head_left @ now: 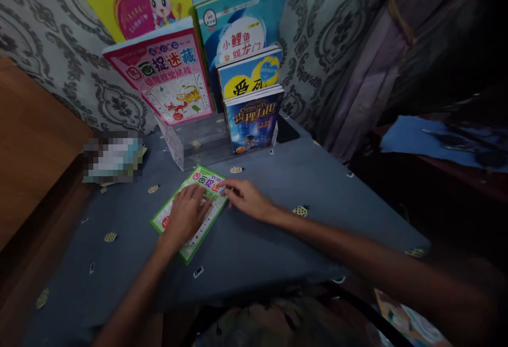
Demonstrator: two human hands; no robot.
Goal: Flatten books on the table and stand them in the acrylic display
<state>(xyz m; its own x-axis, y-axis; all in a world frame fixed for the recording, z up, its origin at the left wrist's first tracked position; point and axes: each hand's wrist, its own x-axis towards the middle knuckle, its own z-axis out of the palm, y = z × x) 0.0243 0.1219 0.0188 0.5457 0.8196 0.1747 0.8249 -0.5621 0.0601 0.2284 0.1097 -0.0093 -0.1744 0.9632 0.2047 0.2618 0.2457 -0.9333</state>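
Note:
A children's picture book with a green border [183,250] lies closed and slanted on the cloth-covered table. My left hand [186,212] rests flat on its cover, fingers stretched out and slightly spread. At the book's upper right edge is my right hand [248,199], its index finger reaching over the cover and the thumb apart, lower down near the edge. Its other fingers are partly hidden. Both hands touch the book, and part of the cover picture is covered by the left one.
Behind, a clear acrylic stand [178,146] holds several upright books, among them a pink one [178,80] and a dark blue one [254,122]. A blurred-out stack [113,159] sits at the table's left. A blue cloth [413,138] lies on another surface to the right.

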